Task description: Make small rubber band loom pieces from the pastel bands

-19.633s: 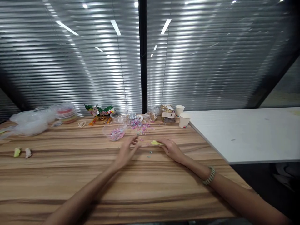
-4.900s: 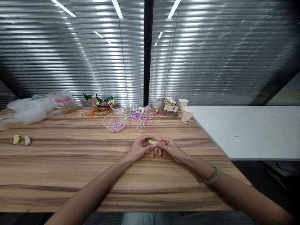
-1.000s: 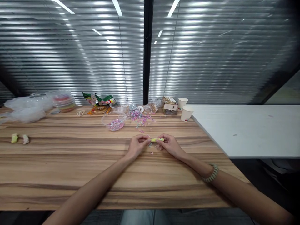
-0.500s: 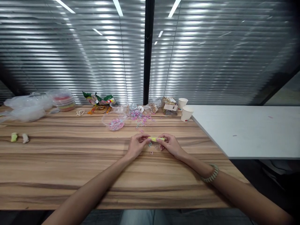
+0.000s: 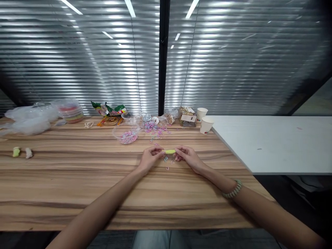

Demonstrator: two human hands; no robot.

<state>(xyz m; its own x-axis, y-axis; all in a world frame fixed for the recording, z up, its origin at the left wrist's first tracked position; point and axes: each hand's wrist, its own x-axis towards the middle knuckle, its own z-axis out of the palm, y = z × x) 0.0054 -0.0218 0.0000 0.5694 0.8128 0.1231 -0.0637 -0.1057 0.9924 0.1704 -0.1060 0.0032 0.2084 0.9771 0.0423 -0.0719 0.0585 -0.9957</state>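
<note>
A short yellow-green strip [image 5: 170, 151] is stretched level between my two hands, above the wooden table [image 5: 77, 180]. My left hand [image 5: 151, 158] pinches its left end between thumb and fingers. At the right end, my right hand [image 5: 188, 158] pinches it the same way, the other fingers curled under. A few small clips or rings [image 5: 167, 168] lie on the wood just below the strip. Beyond my hands, more small pink and blue pieces [image 5: 155, 133] are scattered near a clear bowl [image 5: 127, 135] holding similar ones.
Two paper cups [image 5: 206, 125] stand at the back right beside a small box [image 5: 188, 117]. Snack packets [image 5: 111, 114], stacked tubs [image 5: 70, 111] and plastic bags [image 5: 31, 119] line the back left. Two small lumps [image 5: 16, 151] lie at the far left. A white table [image 5: 280, 145] adjoins on the right.
The fingers have shifted toward the strip's ends, and more of its middle shows. Both hands have moved slightly, the left one a little to the left.
</note>
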